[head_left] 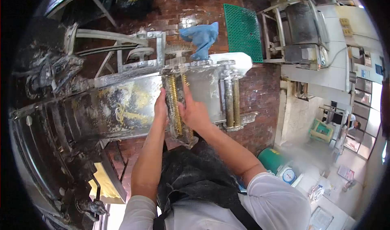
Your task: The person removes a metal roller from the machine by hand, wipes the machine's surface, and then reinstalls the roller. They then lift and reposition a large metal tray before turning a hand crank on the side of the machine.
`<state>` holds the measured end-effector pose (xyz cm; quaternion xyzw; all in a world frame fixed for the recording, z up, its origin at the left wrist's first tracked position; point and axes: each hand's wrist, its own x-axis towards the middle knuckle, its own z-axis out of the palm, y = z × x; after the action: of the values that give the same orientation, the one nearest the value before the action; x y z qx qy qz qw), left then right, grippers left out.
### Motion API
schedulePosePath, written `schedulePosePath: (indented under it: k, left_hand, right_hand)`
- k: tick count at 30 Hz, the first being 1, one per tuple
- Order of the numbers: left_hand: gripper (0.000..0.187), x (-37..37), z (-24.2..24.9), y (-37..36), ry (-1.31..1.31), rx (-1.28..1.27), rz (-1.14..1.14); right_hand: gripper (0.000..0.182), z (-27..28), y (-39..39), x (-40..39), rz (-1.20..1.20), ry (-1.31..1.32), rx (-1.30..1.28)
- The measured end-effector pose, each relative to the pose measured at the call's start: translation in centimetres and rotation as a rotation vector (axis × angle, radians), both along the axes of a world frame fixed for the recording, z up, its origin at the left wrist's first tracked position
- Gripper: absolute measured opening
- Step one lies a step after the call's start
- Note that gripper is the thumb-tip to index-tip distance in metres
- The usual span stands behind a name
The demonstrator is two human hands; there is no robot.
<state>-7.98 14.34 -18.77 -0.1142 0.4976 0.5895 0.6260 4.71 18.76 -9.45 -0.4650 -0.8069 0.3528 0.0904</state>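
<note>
In front of my body, across the metal bed (142,92) of a flour-dusted machine, sits a roller unit (175,104) with ridged brass-coloured rollers in a dirty metal frame. My left hand (161,108) grips its left side, with the fingers partly hidden behind the frame. On the right side my right hand (194,114) holds the same unit, its index finger stretched along the frame and its thumb on the near face. Dough scraps (130,114) and flour stick to the bed left of the unit. A pair of smooth rollers (231,102) stands at the bed's right end.
A blue cloth (202,38) hangs on the machine's far edge, near gears and a belt wheel (140,53). A green mat (243,33) lies on the brick floor (260,100). To the right stand a green drum (269,160), a dial scale (288,175) and a green stool (321,130).
</note>
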Motion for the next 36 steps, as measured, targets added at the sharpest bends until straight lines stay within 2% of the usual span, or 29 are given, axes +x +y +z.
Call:
schedulePosePath:
  k: [3,5,13,21,25,27,30,33,35,36]
  left_hand:
    - [0.051,-0.7,1.0,-0.2,-0.049,-0.001,-0.048]
    - [0.05,-0.5,-0.7,-0.2,-0.084,0.021,0.048]
    - [0.041,-1.5,-2.4,0.9,-0.162,0.009,0.094]
    - [0.034,-2.1,-3.6,1.5,-0.17,0.0,0.067]
    - [0.033,-2.6,-6.2,0.9,-0.185,0.053,0.011]
    - [0.042,-2.4,-7.3,1.1,-0.373,0.019,0.073]
    - [0.047,-2.9,-3.1,1.5,-0.356,0.057,0.02]
    - [0.046,-2.9,-2.6,-0.1,-0.394,0.146,0.035]
    - [0.045,-2.9,-2.0,-1.3,-0.465,0.251,0.097]
    - [0.045,-2.9,-2.1,-1.6,-0.462,0.268,0.103]
  right_hand:
    - [0.075,-0.1,-0.1,-0.5,0.026,-0.071,0.011]
    - [0.075,0.0,-0.2,-0.9,0.032,-0.051,0.038]
    - [0.08,0.4,-0.4,-3.9,0.101,-0.138,0.038]
    - [0.085,-0.7,0.2,-4.4,0.066,-0.124,0.044]
    - [0.087,-0.2,0.0,-5.4,0.091,-0.162,0.06]
    - [0.087,0.1,-0.4,-6.0,0.105,-0.194,0.088]
    - [0.086,0.6,-1.2,-7.3,0.161,-0.238,0.118]
    - [0.078,0.0,-1.9,-7.8,0.203,-0.188,0.2]
    - [0.062,0.1,-2.2,-7.6,0.236,0.042,0.177]
    - [0.062,-0.1,-2.3,-7.2,0.241,0.042,0.195]
